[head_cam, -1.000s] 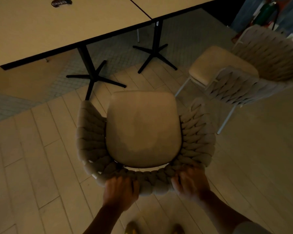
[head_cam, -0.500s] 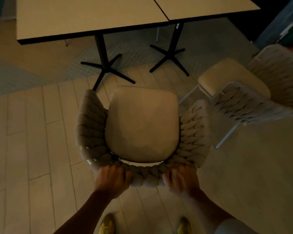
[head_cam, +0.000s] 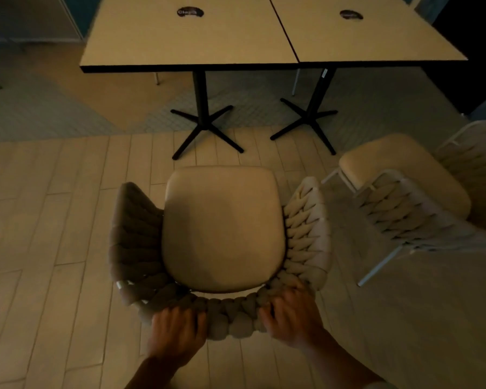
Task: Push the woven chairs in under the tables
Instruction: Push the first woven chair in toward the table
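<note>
A beige woven chair (head_cam: 222, 228) with a padded seat stands right in front of me, facing the left table (head_cam: 188, 43). My left hand (head_cam: 177, 329) grips the braided top of its backrest on the left. My right hand (head_cam: 289, 315) grips the same backrest on the right. The chair's front edge sits short of the table's black cross-shaped base (head_cam: 205, 127). A second woven chair (head_cam: 413, 192) stands to the right, turned at an angle, near the right table (head_cam: 362, 35).
The two square tables are butted together, each on a black pedestal; the right one's base (head_cam: 306, 122) lies close to the second chair. White chair legs (head_cam: 295, 82) show behind the tables. The floor changes from pale planks to small tiles under the tables.
The view has swung to face the left table squarely, and the chair now lines up with its pedestal. Both hands have kept their grip on the backrest.
</note>
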